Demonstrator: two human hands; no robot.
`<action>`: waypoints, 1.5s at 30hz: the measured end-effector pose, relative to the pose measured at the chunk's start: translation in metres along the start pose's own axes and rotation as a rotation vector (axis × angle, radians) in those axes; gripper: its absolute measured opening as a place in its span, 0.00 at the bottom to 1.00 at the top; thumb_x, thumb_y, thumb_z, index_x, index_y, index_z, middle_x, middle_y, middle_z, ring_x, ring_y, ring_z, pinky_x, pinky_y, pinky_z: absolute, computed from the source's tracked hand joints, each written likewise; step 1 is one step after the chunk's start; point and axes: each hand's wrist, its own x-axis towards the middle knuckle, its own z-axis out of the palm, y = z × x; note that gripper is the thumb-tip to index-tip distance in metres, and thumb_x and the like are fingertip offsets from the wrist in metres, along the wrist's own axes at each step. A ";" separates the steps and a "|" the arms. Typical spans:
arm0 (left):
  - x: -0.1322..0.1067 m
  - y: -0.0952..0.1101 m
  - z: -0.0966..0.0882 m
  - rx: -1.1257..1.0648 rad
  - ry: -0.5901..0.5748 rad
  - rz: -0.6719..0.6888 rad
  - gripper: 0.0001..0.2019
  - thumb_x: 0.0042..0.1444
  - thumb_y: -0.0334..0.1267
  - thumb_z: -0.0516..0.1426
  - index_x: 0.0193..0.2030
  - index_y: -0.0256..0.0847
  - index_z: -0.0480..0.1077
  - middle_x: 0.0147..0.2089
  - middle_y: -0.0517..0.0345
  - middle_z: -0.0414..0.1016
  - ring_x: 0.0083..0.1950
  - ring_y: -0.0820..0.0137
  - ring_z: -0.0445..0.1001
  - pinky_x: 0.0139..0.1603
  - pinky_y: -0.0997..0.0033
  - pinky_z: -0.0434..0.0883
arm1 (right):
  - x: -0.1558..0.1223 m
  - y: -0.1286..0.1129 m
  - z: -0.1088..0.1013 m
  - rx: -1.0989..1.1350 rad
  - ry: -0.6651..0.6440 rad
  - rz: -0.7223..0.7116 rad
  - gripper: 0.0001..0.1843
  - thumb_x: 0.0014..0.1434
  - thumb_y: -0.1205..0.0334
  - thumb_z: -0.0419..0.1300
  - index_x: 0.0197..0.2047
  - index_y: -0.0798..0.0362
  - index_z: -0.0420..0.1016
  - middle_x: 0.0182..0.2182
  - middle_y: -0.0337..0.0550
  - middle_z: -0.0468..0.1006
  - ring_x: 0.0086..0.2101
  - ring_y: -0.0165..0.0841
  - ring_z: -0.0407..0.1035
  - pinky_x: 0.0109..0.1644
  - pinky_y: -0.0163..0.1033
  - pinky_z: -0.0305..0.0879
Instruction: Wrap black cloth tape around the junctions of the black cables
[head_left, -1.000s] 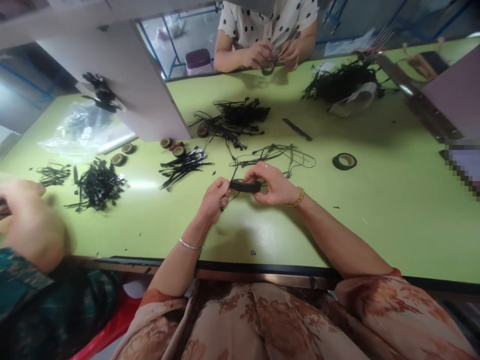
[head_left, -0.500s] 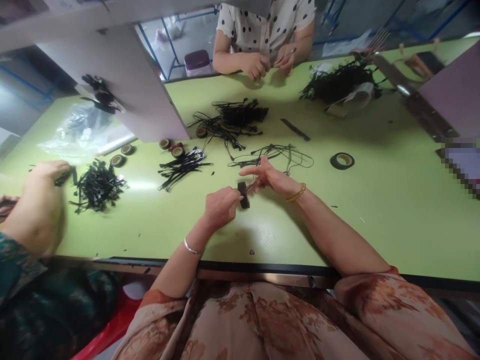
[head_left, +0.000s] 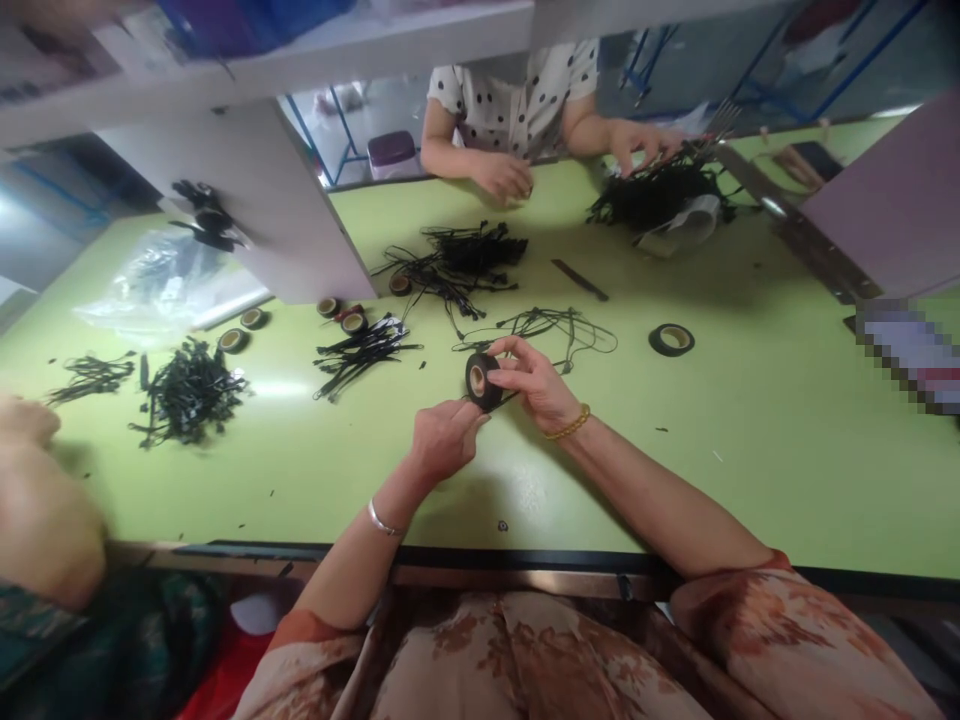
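Observation:
My right hand [head_left: 536, 383] grips a black tape roll [head_left: 480, 379], held on edge just above the green table [head_left: 750, 440]. My left hand [head_left: 444, 441] sits right below the roll with its fingers curled, pinching something thin at the roll's lower edge that I cannot make out. A loose loop of thin black wires [head_left: 551, 327] lies on the table just beyond my hands. A small bundle of black cables [head_left: 365, 347] lies to the left of it.
A second tape roll [head_left: 670, 339] lies to the right. More wire piles [head_left: 461, 257] and several small rolls [head_left: 341, 312] sit farther back. A person opposite reaches into a black pile [head_left: 651, 190]. Another person's arm [head_left: 37, 500] is at my left beside a cable heap [head_left: 187, 392].
The tape roll went from flat between both hands to upright in my right hand. The view tilted down slightly. The person opposite reached right to the black pile; the left neighbour's hand drew back.

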 end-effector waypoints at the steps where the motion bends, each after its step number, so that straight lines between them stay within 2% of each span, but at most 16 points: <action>1: 0.000 0.000 0.000 0.011 0.000 -0.008 0.10 0.61 0.39 0.54 0.28 0.41 0.67 0.24 0.56 0.67 0.28 0.69 0.63 0.30 0.69 0.50 | -0.001 -0.001 0.001 0.005 0.006 -0.009 0.22 0.46 0.60 0.71 0.41 0.49 0.66 0.26 0.34 0.79 0.26 0.31 0.73 0.34 0.39 0.70; 6: 0.001 -0.002 0.000 -0.016 -0.053 -0.121 0.11 0.61 0.39 0.53 0.28 0.42 0.68 0.24 0.58 0.67 0.26 0.71 0.63 0.31 0.72 0.53 | -0.003 -0.004 0.000 0.005 0.030 -0.057 0.24 0.44 0.57 0.72 0.39 0.48 0.64 0.25 0.33 0.77 0.23 0.31 0.70 0.30 0.37 0.67; 11: 0.002 -0.006 -0.002 -0.153 -0.047 -0.287 0.13 0.63 0.41 0.52 0.27 0.41 0.67 0.20 0.63 0.63 0.23 0.73 0.58 0.30 0.73 0.54 | -0.003 -0.010 -0.006 -0.064 -0.075 -0.132 0.26 0.45 0.54 0.71 0.42 0.48 0.64 0.25 0.34 0.77 0.26 0.32 0.71 0.32 0.39 0.67; 14: 0.004 -0.008 0.000 -0.377 0.009 -0.401 0.14 0.64 0.46 0.52 0.30 0.41 0.67 0.20 0.65 0.62 0.23 0.75 0.58 0.29 0.74 0.56 | -0.005 -0.014 -0.009 -0.268 -0.177 -0.199 0.26 0.46 0.55 0.71 0.44 0.49 0.64 0.28 0.37 0.77 0.31 0.34 0.72 0.36 0.40 0.68; 19: 0.009 -0.011 0.003 -0.876 0.114 -0.559 0.20 0.58 0.56 0.57 0.32 0.40 0.64 0.20 0.68 0.58 0.20 0.80 0.53 0.22 0.77 0.51 | -0.006 -0.014 -0.009 -0.576 -0.313 -0.370 0.18 0.48 0.64 0.66 0.43 0.51 0.67 0.36 0.40 0.76 0.35 0.33 0.73 0.45 0.42 0.69; 23: 0.012 -0.010 -0.004 -1.163 0.140 -0.701 0.19 0.55 0.52 0.62 0.33 0.40 0.61 0.20 0.71 0.54 0.18 0.83 0.45 0.18 0.80 0.44 | -0.005 -0.012 -0.010 -0.755 -0.376 -0.442 0.20 0.46 0.70 0.62 0.44 0.51 0.68 0.38 0.42 0.75 0.37 0.34 0.71 0.44 0.42 0.70; 27: 0.013 -0.008 -0.012 -1.282 0.154 -0.704 0.21 0.55 0.50 0.62 0.30 0.41 0.55 0.20 0.73 0.46 0.18 0.84 0.43 0.17 0.82 0.42 | -0.003 -0.010 -0.012 -0.939 -0.361 -0.497 0.21 0.44 0.71 0.59 0.44 0.50 0.68 0.36 0.43 0.76 0.35 0.35 0.70 0.41 0.43 0.68; 30: 0.012 -0.006 -0.013 -1.208 0.185 -0.670 0.22 0.53 0.51 0.63 0.28 0.41 0.55 0.20 0.73 0.46 0.18 0.83 0.43 0.17 0.81 0.42 | -0.001 -0.009 -0.015 -1.082 -0.328 -0.540 0.21 0.42 0.69 0.60 0.42 0.51 0.68 0.35 0.43 0.77 0.35 0.37 0.69 0.41 0.45 0.66; 33: 0.009 -0.005 -0.011 -0.963 0.241 -0.571 0.20 0.52 0.52 0.63 0.27 0.40 0.60 0.19 0.70 0.50 0.20 0.81 0.47 0.20 0.78 0.46 | 0.000 -0.007 -0.017 -1.091 -0.337 -0.489 0.21 0.42 0.66 0.63 0.42 0.51 0.68 0.35 0.44 0.78 0.36 0.39 0.70 0.43 0.46 0.65; 36: 0.004 -0.001 -0.010 -0.610 0.265 -0.401 0.15 0.56 0.49 0.60 0.27 0.40 0.66 0.20 0.67 0.57 0.23 0.78 0.53 0.25 0.75 0.53 | 0.003 -0.006 -0.018 -0.802 -0.356 -0.236 0.22 0.55 0.56 0.61 0.51 0.51 0.65 0.36 0.43 0.81 0.36 0.36 0.72 0.42 0.43 0.66; 38: 0.000 0.001 -0.009 -0.416 0.212 -0.281 0.13 0.58 0.46 0.57 0.28 0.41 0.68 0.22 0.64 0.63 0.24 0.75 0.58 0.29 0.73 0.56 | 0.005 -0.005 -0.018 -0.579 -0.295 -0.038 0.24 0.64 0.45 0.52 0.55 0.53 0.65 0.33 0.43 0.82 0.31 0.34 0.73 0.38 0.40 0.65; 40: -0.002 0.002 -0.006 -0.264 0.133 -0.145 0.12 0.60 0.43 0.55 0.29 0.42 0.70 0.24 0.60 0.68 0.27 0.73 0.62 0.31 0.71 0.57 | 0.007 -0.004 -0.017 -0.423 -0.240 0.103 0.29 0.66 0.38 0.47 0.54 0.54 0.68 0.30 0.44 0.82 0.29 0.33 0.72 0.35 0.39 0.65; 42: -0.003 0.002 -0.002 -0.134 0.063 -0.029 0.11 0.60 0.42 0.54 0.29 0.42 0.71 0.26 0.56 0.70 0.28 0.71 0.64 0.31 0.70 0.55 | 0.008 -0.002 -0.015 -0.322 -0.238 0.173 0.29 0.61 0.37 0.56 0.50 0.54 0.73 0.31 0.44 0.82 0.30 0.33 0.74 0.36 0.39 0.66; 45: -0.002 -0.001 0.003 -0.015 0.007 0.035 0.13 0.61 0.42 0.54 0.26 0.42 0.68 0.24 0.56 0.67 0.27 0.71 0.61 0.29 0.69 0.50 | 0.007 0.003 -0.009 -0.198 -0.173 0.185 0.25 0.49 0.48 0.71 0.44 0.54 0.73 0.28 0.41 0.81 0.30 0.33 0.74 0.36 0.39 0.69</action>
